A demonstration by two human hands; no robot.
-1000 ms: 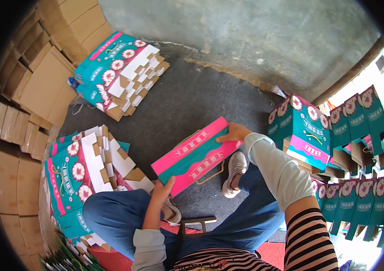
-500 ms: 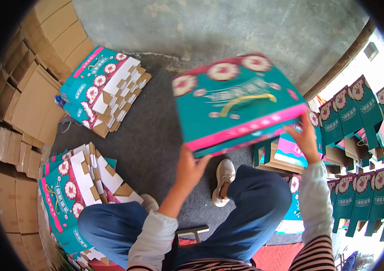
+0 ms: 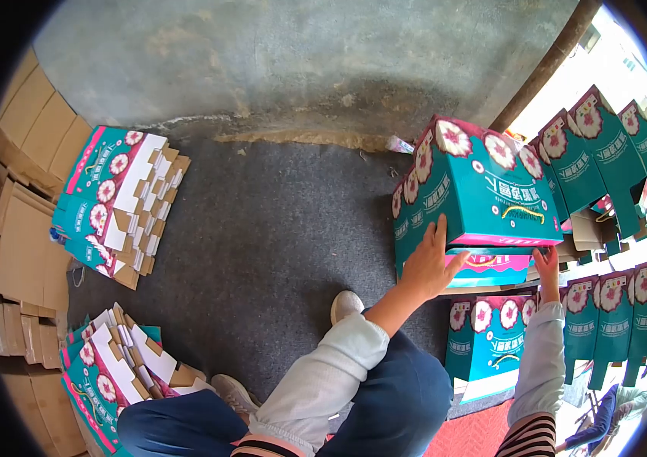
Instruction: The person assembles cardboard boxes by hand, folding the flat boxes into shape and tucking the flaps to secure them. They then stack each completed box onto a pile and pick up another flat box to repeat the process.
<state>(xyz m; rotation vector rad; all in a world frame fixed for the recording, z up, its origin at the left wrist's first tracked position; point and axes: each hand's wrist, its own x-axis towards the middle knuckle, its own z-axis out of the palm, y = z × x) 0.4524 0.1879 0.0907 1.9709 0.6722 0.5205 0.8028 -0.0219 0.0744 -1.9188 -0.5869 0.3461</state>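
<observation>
A teal carton [image 3: 502, 183] with pink trim, flower-like prints and a yellow cord handle sits at the right, on top of other printed cartons. My left hand [image 3: 431, 265] grips its near left corner, with fingers along the side and thumb across the front. At the near right corner, my right hand [image 3: 546, 268] holds the lower edge; part of its fingers is hidden. Directly below, the pink and teal front of another carton [image 3: 491, 265] shows between my hands.
Flattened printed cartons [image 3: 102, 190] lie stacked at the far left, with a second pile [image 3: 99, 373] by my left knee. Brown cardboard boxes [image 3: 34, 236] line the left side. Teal cartons with raised flaps [image 3: 613, 320] stand in rows at right. A concrete wall [image 3: 285, 68] rises behind.
The carton has moved from in front of me to the right and now rests on the stack. Both hands moved with it and still hold it. My view has turned right.
</observation>
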